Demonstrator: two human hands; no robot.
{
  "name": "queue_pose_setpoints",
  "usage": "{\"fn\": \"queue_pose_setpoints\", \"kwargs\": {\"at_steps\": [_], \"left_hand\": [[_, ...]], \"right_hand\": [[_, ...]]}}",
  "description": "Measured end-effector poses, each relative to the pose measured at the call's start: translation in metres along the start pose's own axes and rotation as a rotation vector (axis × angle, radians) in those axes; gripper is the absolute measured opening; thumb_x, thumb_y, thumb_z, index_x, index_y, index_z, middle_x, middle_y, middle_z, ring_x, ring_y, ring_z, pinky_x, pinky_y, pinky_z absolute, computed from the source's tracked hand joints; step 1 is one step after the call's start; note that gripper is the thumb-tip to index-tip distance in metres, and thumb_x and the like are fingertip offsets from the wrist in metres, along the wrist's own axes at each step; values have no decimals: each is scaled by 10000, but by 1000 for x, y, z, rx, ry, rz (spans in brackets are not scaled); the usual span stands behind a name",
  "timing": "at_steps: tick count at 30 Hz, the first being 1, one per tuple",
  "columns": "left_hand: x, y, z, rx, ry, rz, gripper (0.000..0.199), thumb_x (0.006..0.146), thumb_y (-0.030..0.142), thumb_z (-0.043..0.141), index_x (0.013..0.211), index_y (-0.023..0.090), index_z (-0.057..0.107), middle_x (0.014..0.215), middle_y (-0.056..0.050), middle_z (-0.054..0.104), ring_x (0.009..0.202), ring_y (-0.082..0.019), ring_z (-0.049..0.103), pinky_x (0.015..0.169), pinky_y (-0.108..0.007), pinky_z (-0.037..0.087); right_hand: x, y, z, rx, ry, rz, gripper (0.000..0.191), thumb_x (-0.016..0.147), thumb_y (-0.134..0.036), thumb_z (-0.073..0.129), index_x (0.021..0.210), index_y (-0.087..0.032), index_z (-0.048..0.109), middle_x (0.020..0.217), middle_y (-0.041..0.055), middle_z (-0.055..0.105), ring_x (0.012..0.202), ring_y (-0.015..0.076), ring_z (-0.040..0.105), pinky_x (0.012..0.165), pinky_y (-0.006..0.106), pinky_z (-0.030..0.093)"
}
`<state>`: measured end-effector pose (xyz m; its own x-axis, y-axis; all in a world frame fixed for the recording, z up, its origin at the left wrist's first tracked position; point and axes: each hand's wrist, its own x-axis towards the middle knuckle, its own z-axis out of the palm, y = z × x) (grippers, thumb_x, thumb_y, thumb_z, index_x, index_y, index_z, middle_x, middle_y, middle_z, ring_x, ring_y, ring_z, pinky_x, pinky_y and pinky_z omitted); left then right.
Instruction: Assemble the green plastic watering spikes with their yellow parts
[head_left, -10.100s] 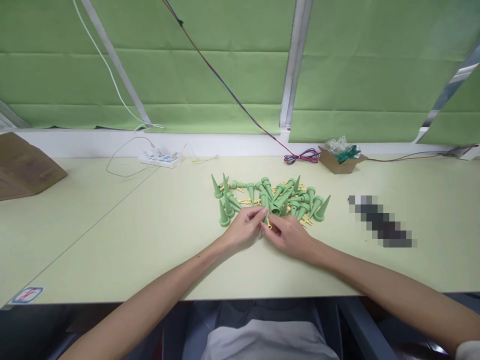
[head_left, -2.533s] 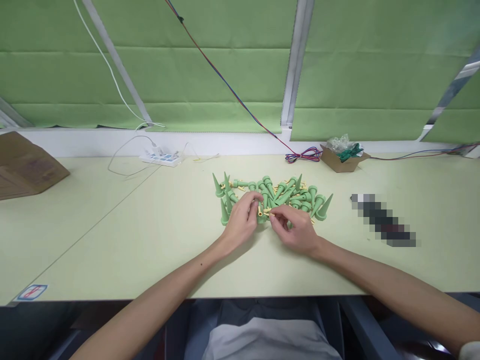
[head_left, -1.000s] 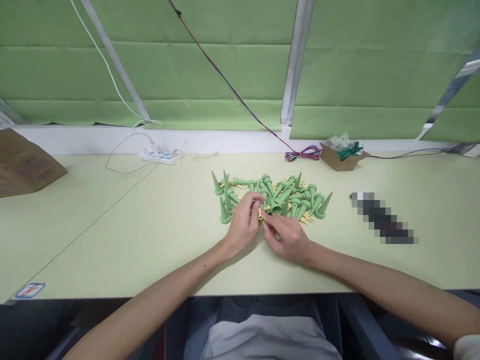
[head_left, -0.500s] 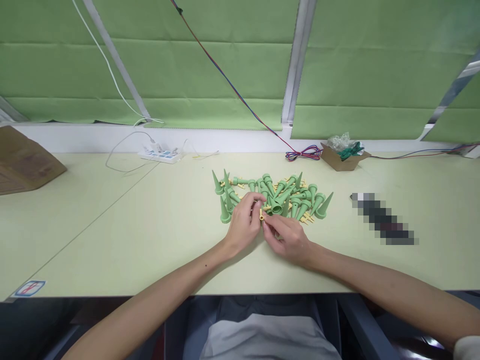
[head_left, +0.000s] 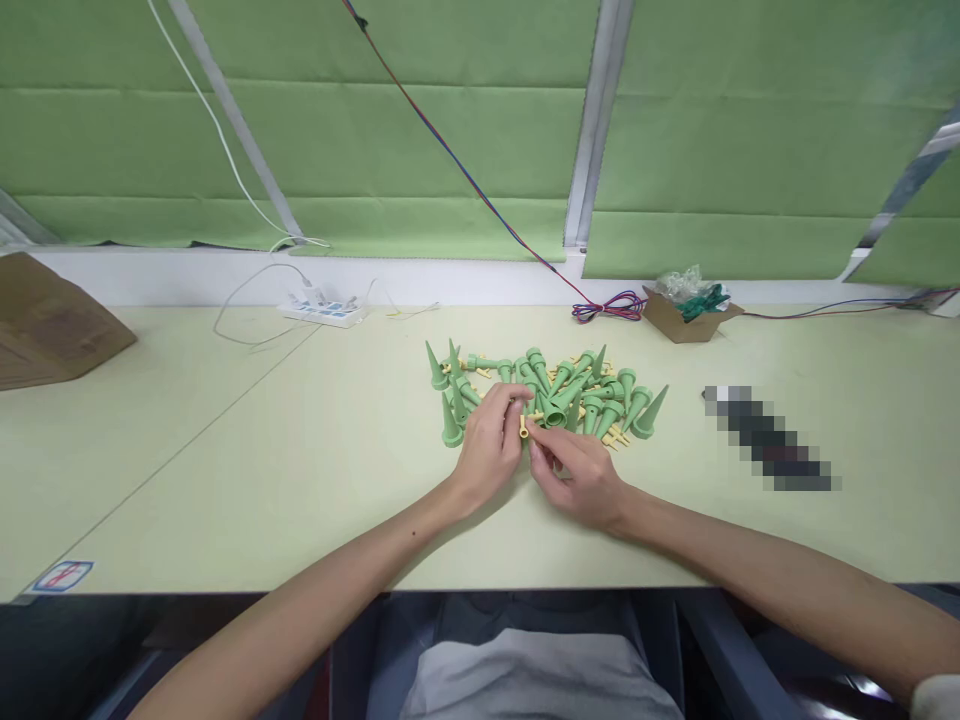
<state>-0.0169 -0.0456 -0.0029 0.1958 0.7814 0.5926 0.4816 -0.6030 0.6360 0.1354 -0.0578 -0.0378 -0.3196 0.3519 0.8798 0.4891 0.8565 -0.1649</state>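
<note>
Just above the tabletop, my left hand [head_left: 491, 440] has its thumb and fingers closed on a small yellow plastic tube fitting [head_left: 524, 430]. The fitting's round hollow end faces me. Curled beside it is my right hand [head_left: 577, 470], its index fingertip right at the side of the fitting. Whatever lies between the right thumb and fingers is hidden. Directly behind both hands spreads a pile of green hollow plastic spikes [head_left: 555, 415], some upright on their wide caps, others lying down. More yellow fittings [head_left: 616, 437] are scattered among them.
A small cardboard box [head_left: 694, 325] with clear plastic and green material stands at the back right, beside coiled red-blue wire [head_left: 607, 307]. A white power strip [head_left: 322, 310] lies back left. Far left is a larger brown box [head_left: 60, 325]. A pixelated dark object [head_left: 772, 440] lies right.
My right fingertips have shifted very slightly right and up along the yellow fitting. The left hand keeps its hold, and the pile looks the same.
</note>
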Motion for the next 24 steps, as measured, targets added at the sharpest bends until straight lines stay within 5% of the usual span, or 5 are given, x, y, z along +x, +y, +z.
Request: {"fn": "queue_pose_setpoints", "kwargs": {"at_steps": [10, 24], "left_hand": [[3, -4, 0, 38, 51, 76, 218, 985, 144, 381, 1039, 195, 587, 946, -41, 645, 819, -145, 593, 717, -264, 452], [6, -11, -2, 97, 19, -5, 233, 967, 120, 393, 1052, 204, 593, 1011, -50, 629, 895, -158, 587, 768, -274, 464]], "right_hand": [[1, 1, 0, 49, 17, 14, 407, 870, -47, 538, 1262, -158, 556, 676, 11, 603, 527, 122, 511, 483, 252, 467], [12, -2, -11, 61, 103, 117, 230, 860, -68, 541, 1044, -192, 602, 709, 20, 639, 511, 111, 539, 482, 247, 479]]}}
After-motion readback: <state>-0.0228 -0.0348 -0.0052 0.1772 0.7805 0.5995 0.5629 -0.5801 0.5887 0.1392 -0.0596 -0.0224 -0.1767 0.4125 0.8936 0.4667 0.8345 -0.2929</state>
